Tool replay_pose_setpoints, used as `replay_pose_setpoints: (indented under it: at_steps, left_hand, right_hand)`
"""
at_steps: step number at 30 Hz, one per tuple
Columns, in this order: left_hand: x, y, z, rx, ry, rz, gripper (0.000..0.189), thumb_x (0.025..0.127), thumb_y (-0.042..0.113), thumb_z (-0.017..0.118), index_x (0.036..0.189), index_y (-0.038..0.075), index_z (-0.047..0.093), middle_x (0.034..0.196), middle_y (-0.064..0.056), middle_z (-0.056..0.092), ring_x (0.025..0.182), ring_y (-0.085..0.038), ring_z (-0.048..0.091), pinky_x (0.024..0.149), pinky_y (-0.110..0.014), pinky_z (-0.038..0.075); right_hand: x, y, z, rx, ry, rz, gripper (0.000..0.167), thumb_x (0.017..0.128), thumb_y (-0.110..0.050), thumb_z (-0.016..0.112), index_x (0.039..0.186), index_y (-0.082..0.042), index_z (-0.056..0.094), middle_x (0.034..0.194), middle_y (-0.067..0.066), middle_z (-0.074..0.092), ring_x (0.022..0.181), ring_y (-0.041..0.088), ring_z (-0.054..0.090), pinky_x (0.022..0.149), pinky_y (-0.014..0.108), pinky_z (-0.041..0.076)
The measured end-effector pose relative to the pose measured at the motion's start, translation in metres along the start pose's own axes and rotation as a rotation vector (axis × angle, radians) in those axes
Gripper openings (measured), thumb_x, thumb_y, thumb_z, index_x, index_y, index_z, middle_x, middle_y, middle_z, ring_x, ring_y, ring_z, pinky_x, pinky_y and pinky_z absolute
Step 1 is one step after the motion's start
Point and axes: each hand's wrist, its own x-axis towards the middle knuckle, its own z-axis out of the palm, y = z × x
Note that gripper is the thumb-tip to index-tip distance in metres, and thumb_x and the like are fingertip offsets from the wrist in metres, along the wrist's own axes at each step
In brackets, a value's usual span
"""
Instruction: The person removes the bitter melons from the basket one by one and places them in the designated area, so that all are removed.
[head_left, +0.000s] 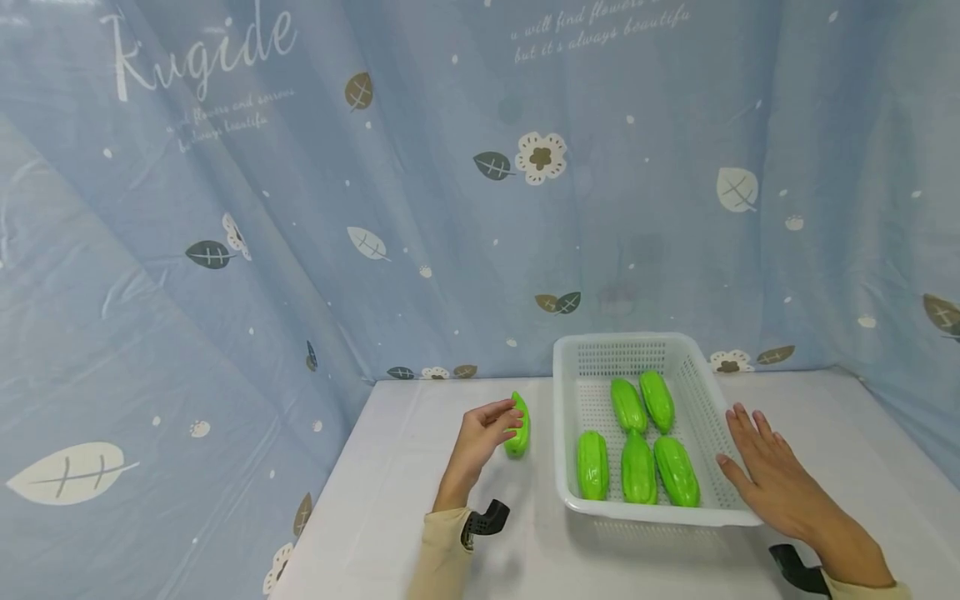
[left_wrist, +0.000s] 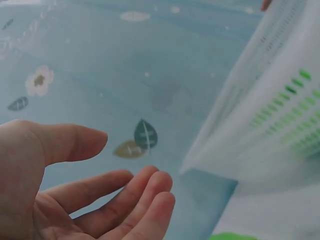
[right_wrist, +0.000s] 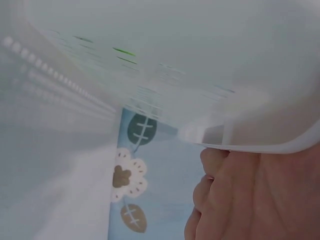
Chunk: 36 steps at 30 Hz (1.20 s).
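Green gourd [head_left: 517,444] beside left hand [head_left: 478,435], fingers [left_wrist: 159,212] loosely parted, empty; right hand [head_left: 776,482], fingers straight against white basket [head_left: 564,417].

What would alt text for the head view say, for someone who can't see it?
A person's left hand partly hides a green vegetable on a white table, left of a white basket holding five more vegetables. The right hand is at the basket's right side. Behind hangs a blue curtain.
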Motion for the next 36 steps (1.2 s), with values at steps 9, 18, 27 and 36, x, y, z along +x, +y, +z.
replay_pose_setpoints:
  at_steps: [9, 18, 27, 36]
  left_hand:
    - [-0.012, 0.020, 0.017, -0.032, -0.061, 0.072, 0.045, 0.102, 0.023, 0.067, 0.138, -0.002, 0.062, 0.127, -0.028, 0.070, 0.114, -0.031, 0.072, 0.099, -0.032, 0.060]
    - [-0.018, 0.028, 0.048, -0.006, -0.070, 0.113, 0.042, 0.102, 0.020, 0.067, 0.135, -0.004, 0.064, 0.122, -0.023, 0.074, 0.112, -0.033, 0.074, 0.095, -0.028, 0.061]
    - [-0.021, 0.032, 0.076, 0.088, -0.082, 0.063, 0.037, 0.101, 0.026, 0.068, 0.131, 0.005, 0.070, 0.116, -0.013, 0.077, 0.108, -0.023, 0.075, 0.100, -0.039, 0.059]
    - [-0.017, 0.028, 0.097, 0.131, -0.129, 0.066, 0.037, 0.100, 0.023, 0.067, 0.130, 0.002, 0.070, 0.113, -0.011, 0.078, 0.103, -0.016, 0.076, 0.089, -0.024, 0.060]
  right_hand:
    - [0.000, 0.001, 0.001, 0.023, -0.002, -0.002, 0.078, 0.110, -0.037, 0.038, 0.163, 0.006, 0.001, 0.170, 0.030, -0.004, 0.157, 0.042, -0.024, 0.120, 0.049, -0.031]
    - [0.001, 0.001, 0.000, 0.040, -0.008, -0.003, 0.078, 0.110, -0.039, 0.037, 0.163, 0.006, 0.001, 0.171, 0.028, -0.010, 0.157, 0.042, -0.025, 0.119, 0.045, -0.033]
    - [0.001, 0.002, 0.002, 0.057, -0.005, 0.000, 0.079, 0.110, -0.040, 0.039, 0.163, 0.006, 0.003, 0.170, 0.030, -0.006, 0.157, 0.045, -0.023, 0.120, 0.051, -0.031]
    - [0.001, 0.004, 0.002, 0.079, -0.004, -0.012, 0.079, 0.110, -0.039, 0.040, 0.163, 0.006, 0.001, 0.171, 0.029, -0.006, 0.157, 0.045, -0.024, 0.121, 0.054, -0.030]
